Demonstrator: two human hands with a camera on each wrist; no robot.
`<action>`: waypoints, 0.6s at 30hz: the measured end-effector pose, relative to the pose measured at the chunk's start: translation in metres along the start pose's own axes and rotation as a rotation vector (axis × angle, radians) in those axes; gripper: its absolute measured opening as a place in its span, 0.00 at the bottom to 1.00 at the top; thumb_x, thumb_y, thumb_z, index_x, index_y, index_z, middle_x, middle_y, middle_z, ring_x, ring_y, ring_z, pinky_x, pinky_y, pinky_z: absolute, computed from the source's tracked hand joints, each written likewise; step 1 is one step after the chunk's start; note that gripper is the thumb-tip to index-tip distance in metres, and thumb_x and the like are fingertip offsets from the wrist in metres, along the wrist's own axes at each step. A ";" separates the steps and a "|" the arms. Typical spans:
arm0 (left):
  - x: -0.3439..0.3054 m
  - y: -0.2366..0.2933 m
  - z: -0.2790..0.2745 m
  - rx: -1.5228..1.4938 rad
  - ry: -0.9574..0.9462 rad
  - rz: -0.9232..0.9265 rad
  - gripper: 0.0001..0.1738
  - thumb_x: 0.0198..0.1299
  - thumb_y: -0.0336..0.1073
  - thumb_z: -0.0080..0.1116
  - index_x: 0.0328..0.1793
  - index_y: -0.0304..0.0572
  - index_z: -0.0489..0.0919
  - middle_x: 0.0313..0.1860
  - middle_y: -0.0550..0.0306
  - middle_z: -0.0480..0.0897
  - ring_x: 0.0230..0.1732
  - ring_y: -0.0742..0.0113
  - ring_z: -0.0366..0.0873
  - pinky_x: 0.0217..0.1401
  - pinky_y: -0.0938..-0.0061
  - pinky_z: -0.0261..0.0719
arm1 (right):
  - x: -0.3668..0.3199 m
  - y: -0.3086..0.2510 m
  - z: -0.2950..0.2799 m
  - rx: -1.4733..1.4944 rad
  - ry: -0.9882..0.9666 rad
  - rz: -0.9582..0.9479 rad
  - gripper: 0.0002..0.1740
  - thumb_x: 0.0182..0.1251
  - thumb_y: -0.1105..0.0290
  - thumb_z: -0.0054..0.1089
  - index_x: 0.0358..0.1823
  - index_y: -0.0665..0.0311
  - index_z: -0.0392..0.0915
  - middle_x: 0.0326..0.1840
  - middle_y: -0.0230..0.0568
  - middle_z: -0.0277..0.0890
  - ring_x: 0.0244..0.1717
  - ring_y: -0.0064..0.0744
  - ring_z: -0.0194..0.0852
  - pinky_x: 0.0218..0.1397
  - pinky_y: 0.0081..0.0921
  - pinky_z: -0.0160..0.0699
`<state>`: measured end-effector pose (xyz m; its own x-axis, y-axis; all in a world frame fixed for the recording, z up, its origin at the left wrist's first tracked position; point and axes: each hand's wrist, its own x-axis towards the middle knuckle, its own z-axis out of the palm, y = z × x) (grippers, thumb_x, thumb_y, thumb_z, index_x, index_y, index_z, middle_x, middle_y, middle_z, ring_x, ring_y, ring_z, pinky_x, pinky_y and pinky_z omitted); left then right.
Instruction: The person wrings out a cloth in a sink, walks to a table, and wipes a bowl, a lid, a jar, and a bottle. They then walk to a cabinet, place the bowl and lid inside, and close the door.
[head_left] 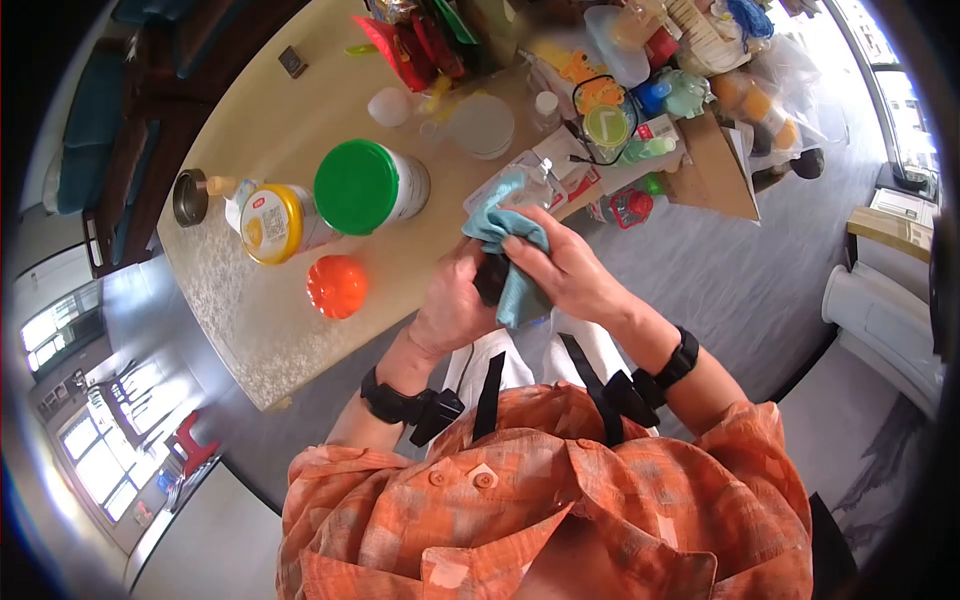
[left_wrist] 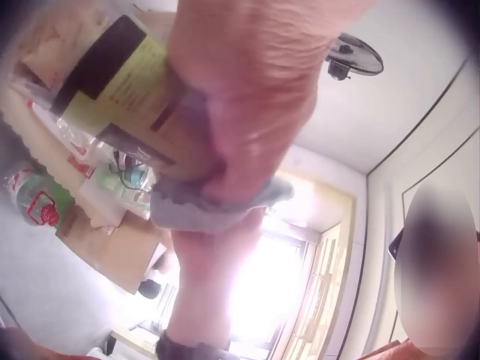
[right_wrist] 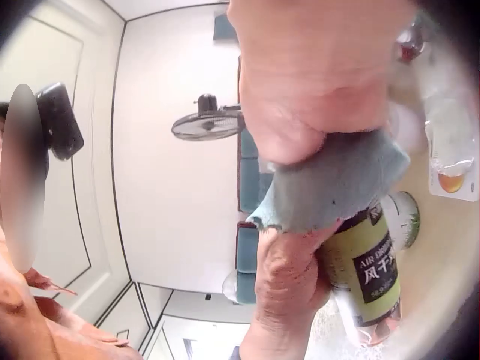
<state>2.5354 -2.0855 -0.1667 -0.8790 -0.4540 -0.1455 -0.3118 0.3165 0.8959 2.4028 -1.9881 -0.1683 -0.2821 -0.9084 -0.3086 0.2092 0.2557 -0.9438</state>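
A jar (right_wrist: 367,270) with a yellow-green label and black bands is gripped in my left hand (head_left: 452,300), in front of my body at the table's near edge. In the head view most of the jar is hidden behind the hands and cloth. My right hand (head_left: 583,272) holds a teal cloth (head_left: 522,285), its thumb and fingers pinching the folds against one end of the jar. In the right wrist view the cloth wraps over that end, between the two hands. The left wrist view shows the jar's label (left_wrist: 135,97) beside the left palm.
On the table (head_left: 250,130) stand a green-lidded tub (head_left: 355,187), a yellow-lidded tub (head_left: 268,225) and a glossy orange-red round object (head_left: 337,287) near the front edge. Packages and bottles crowd the far right side. A cardboard box (head_left: 712,168) and a red-capped bottle (head_left: 630,207) stand beyond the table's right edge.
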 end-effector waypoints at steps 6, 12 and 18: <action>-0.032 -0.007 -0.002 0.121 -0.064 0.119 0.29 0.34 0.39 0.67 0.46 0.37 0.72 0.39 0.46 0.74 0.39 0.47 0.74 0.43 0.64 0.73 | 0.041 0.025 0.034 -0.517 0.083 0.046 0.17 0.61 0.63 0.51 0.45 0.70 0.69 0.30 0.62 0.73 0.37 0.60 0.73 0.41 0.40 0.72; -0.037 0.010 -0.041 -0.235 0.029 0.061 0.33 0.33 0.34 0.69 0.51 0.38 0.72 0.43 0.51 0.74 0.44 0.56 0.75 0.49 0.70 0.73 | 0.035 0.093 0.049 0.094 -0.018 0.252 0.16 0.62 0.63 0.51 0.41 0.71 0.74 0.31 0.43 0.78 0.30 0.38 0.76 0.38 0.32 0.74; -0.038 -0.003 -0.045 -0.235 0.086 -0.108 0.32 0.35 0.33 0.69 0.51 0.38 0.72 0.41 0.51 0.75 0.42 0.58 0.75 0.47 0.71 0.73 | 0.009 0.000 0.022 0.559 0.042 0.397 0.16 0.70 0.61 0.44 0.48 0.64 0.71 0.35 0.30 0.74 0.32 0.16 0.73 0.35 0.14 0.74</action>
<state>2.5859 -2.1069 -0.1453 -0.8082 -0.5471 -0.2181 -0.3009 0.0652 0.9514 2.4211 -2.0038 -0.1683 -0.1185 -0.7647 -0.6334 0.7527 0.3469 -0.5596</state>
